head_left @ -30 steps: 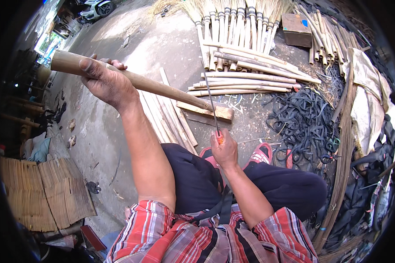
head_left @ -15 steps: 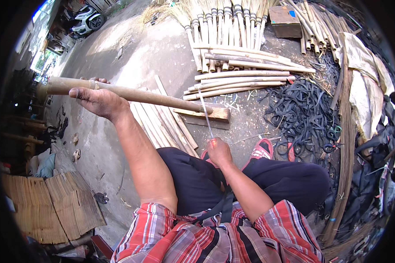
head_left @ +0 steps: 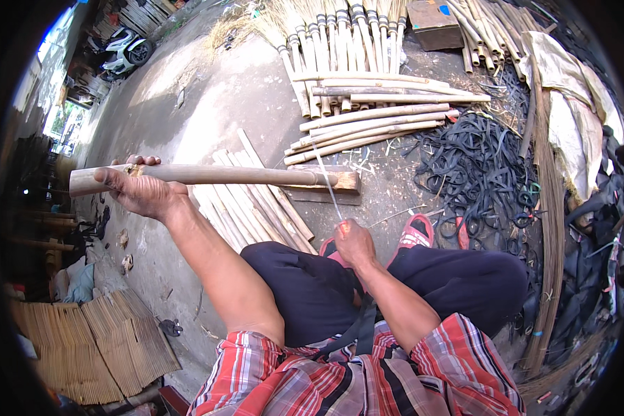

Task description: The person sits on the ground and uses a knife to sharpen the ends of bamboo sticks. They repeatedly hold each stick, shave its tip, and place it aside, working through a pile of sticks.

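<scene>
My left hand [head_left: 144, 193] is wrapped round the thick left part of a bamboo pole [head_left: 239, 174], thumb along its near side. The pole stretches to the right, and its thinner end lies on a wooden block [head_left: 350, 182]. My right hand [head_left: 354, 243] is closed on the orange handle of a tool with a long thin blade [head_left: 326, 177]. That blade points away from me and crosses the pole near its right end. Its type is hard to tell edge-on. Beneath the pole, several cut bamboo sticks [head_left: 232, 208] lie side by side on the ground.
Straw brooms [head_left: 340, 48] with bamboo handles lie ahead, with loose bamboo poles [head_left: 402, 97] across them. To the right are tangled black strips [head_left: 475, 163] and a pale sack [head_left: 568, 114]. A cardboard box [head_left: 435, 26] sits far right; a slatted mat [head_left: 93, 347] lies near left.
My left hand has brought the pole's thick end down toward me, so the pole now lies more level. The blade still crosses the pole near the block. The view has shifted slightly.
</scene>
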A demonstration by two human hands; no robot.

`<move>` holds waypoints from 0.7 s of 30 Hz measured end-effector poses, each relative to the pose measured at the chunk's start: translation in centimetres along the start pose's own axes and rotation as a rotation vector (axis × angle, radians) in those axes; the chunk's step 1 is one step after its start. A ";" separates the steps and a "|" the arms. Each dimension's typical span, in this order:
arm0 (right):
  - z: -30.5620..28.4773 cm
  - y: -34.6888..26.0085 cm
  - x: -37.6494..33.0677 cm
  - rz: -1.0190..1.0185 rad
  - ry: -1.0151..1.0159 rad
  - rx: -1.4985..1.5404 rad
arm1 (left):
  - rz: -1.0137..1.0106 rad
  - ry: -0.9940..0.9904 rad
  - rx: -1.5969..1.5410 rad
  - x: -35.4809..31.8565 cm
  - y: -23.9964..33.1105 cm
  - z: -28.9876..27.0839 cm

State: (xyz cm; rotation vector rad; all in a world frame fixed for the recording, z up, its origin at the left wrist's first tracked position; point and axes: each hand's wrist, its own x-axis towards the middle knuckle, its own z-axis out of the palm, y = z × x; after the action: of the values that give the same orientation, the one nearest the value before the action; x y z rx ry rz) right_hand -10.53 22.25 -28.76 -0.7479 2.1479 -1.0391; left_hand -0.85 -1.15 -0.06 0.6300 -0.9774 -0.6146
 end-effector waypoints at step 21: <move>-0.5 -0.6 -0.5 0.070 -0.034 -0.018 | -0.173 -0.167 -0.207 0.7 0.6 -1.4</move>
State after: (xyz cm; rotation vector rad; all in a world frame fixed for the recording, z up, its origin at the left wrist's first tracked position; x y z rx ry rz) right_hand -10.47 22.55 -27.83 -0.6892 2.1420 -0.9652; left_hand 0.80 -0.98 0.18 0.4874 -1.0050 -0.9211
